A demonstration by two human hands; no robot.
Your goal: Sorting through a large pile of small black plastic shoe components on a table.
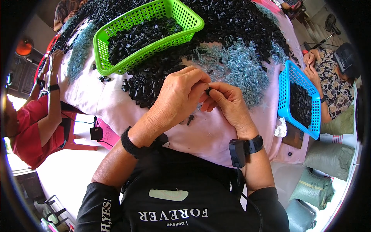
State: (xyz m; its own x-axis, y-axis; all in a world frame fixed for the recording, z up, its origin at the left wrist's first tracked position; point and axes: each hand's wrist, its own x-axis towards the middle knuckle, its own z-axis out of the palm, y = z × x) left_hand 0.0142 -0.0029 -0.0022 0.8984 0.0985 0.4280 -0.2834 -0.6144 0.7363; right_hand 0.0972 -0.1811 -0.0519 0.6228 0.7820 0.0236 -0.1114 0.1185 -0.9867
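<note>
My left hand [179, 94] and my right hand [228, 103] meet over the pink-covered table, fingers bent and pinched together. Between the fingertips is a small black plastic part [208, 91], mostly hidden by the fingers, so its exact kind cannot be made out. Just beyond my hands lies a heap of small black plastic parts [143, 89]. Beside it spreads a pile of pale blue, see-through coil-like pieces [245, 69]. One loose black part [190, 120] rests on the cloth below my hands.
A green basket [148, 48] holding black parts stands at the far left. To the right, a blue basket [284, 91] also holds black parts, near a crumpled white tissue [281, 127]. People sit at both sides, one in a red shirt [36, 123]. Stuffed sacks [328, 158] lie lower right.
</note>
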